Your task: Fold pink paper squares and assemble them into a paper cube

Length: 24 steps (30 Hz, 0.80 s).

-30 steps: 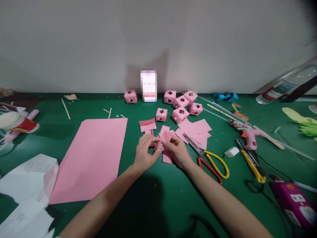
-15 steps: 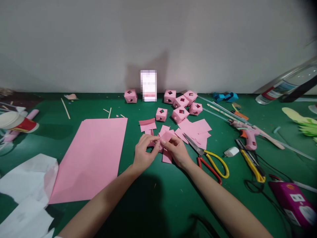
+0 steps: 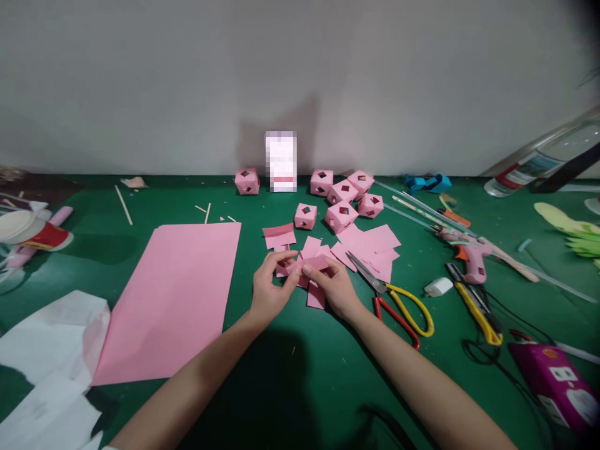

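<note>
My left hand [image 3: 269, 287] and my right hand [image 3: 334, 286] meet at the middle of the green table, both pinching one small folded pink paper piece [image 3: 313, 264] between thumbs and fingertips. The piece is held low, just above a scatter of small pink paper squares [image 3: 370, 245]. One cut pink strip [image 3: 316, 296] lies under my right hand. Several finished pink paper cubes [image 3: 340, 215] with diamond windows stand behind the squares. A large pink sheet [image 3: 178, 294] lies flat to the left of my left hand.
Scissors with red and yellow handles [image 3: 398, 303] lie right of my right hand. Further right are a pink glue gun [image 3: 474, 259], a yellow utility knife [image 3: 478, 306] and a purple power strip [image 3: 553, 381]. White paper [image 3: 51, 350] lies front left; a paper cup [image 3: 30, 231] sits far left.
The folded pink piece has been flattened and lowered between my fingertips; my left fingers have opened out slightly over it. My arms have stayed in place.
</note>
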Each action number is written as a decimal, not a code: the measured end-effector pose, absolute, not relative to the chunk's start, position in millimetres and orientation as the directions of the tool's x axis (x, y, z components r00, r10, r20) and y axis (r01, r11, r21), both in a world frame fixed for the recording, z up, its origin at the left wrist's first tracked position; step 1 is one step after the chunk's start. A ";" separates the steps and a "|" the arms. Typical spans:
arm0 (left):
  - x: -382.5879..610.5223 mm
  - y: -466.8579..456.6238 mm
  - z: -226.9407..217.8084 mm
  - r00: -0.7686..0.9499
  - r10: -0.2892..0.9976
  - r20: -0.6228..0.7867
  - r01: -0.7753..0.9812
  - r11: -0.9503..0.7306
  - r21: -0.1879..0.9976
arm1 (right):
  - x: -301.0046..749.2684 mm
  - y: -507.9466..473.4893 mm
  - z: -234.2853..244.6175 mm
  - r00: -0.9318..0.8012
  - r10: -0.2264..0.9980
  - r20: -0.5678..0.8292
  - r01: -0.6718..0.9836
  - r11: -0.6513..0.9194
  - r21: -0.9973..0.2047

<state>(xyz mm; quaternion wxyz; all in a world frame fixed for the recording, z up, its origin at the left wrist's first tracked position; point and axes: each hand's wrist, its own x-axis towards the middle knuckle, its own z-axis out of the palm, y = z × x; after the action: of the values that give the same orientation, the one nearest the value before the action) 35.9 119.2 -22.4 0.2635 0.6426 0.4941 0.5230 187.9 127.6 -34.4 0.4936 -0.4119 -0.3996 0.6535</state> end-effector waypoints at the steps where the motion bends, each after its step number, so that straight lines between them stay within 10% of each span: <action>1: 36.0 119.4 -21.4 -0.031 0.918 0.396 0.358 -0.359 0.862 | 187.8 127.6 -35.1 -0.169 0.975 -0.144 -0.332 -0.194 -0.923; 24: 33.3 123.8 -19.0 -0.015 0.981 0.192 0.185 -0.186 0.965 | 188.1 128.0 -35.3 -0.151 0.978 -0.143 -0.365 -0.190 -0.911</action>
<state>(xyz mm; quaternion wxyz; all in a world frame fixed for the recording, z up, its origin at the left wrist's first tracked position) 33.3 123.8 -19.0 0.3935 0.5809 0.5019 0.5057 188.1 128.0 -35.3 0.5113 -0.4041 -0.3793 0.6568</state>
